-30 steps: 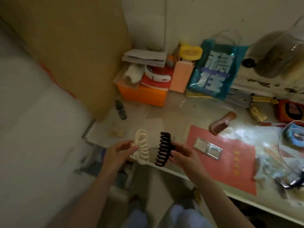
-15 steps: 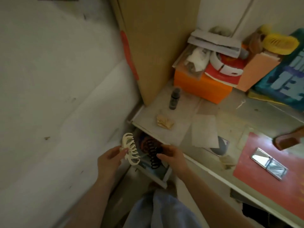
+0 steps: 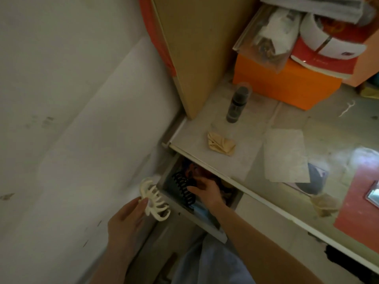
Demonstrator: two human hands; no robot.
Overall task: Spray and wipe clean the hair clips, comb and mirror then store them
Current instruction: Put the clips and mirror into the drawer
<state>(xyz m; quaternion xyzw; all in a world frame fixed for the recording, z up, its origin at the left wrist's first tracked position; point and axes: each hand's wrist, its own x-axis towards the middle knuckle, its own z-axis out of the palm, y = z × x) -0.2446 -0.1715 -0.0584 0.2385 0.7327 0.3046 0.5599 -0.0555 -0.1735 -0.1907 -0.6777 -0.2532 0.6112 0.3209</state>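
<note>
Storing looks like the step in hand. Running from 12 to 4 o'clock, the desk (image 3: 231, 160) is carrying an orange box (image 3: 285, 87) at 1 o'clock, a dark spray bottle (image 3: 238, 105) just below it, a crumpled tan cloth (image 3: 221, 143) near the front edge, and a sliver of the mirror (image 3: 373, 193) at 3 o'clock. The comb is not showing. Under the desk edge the open drawer (image 3: 174, 201) is sitting near centre, already crowded with dark things. The right hand (image 3: 205, 189) is reaching into it, fingers curled round the black clip (image 3: 182, 188). At 7 o'clock the left hand (image 3: 125, 218) is pinching the cream clip (image 3: 153, 201) just outside the drawer's side wall.

Risk: the black clip's teeth may be snagging on the clutter and riding up, jamming the drawer on closing; the cream clip, gripped only at the fingertips, could be slipping to the floor beside the white wall (image 3: 61, 99). The room is dim.
</note>
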